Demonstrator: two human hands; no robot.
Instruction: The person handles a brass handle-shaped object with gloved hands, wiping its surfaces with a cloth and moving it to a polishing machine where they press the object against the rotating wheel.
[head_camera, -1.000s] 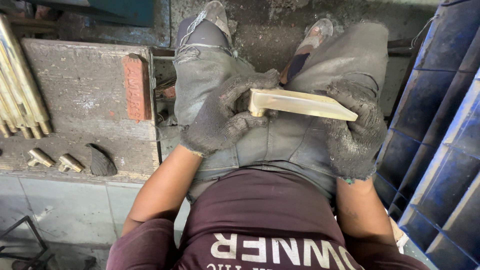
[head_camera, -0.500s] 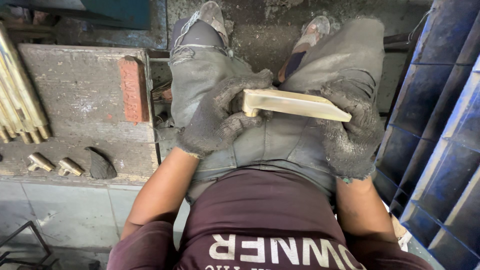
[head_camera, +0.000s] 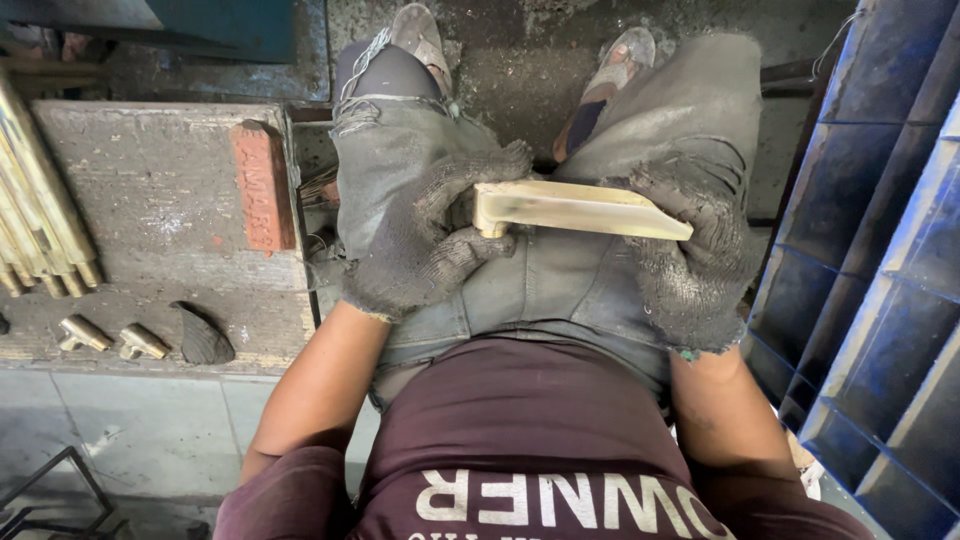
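I sit with both gloved hands over my lap, holding a long pale brass-coloured metal piece (head_camera: 575, 208) with a short bent end at its left. My left hand (head_camera: 425, 245), in a dirty grey knit glove, grips that bent left end. The right end of the piece rests in my right hand (head_camera: 700, 250), also in a grey glove, which wraps it from below. The piece lies roughly level across my grey trousers. My feet in sandals show beyond my knees.
At the left is a concrete slab (head_camera: 150, 200) with a red brick (head_camera: 262, 185) on it. Several brass bars (head_camera: 40, 230) lean at the far left. Two small brass fittings (head_camera: 105, 338) and a dark stone (head_camera: 203, 338) lie near the slab's front edge. Blue panels (head_camera: 880, 280) stand at right.
The metal piece and both hands have stayed almost in place over my lap. Only the view has shifted slightly.
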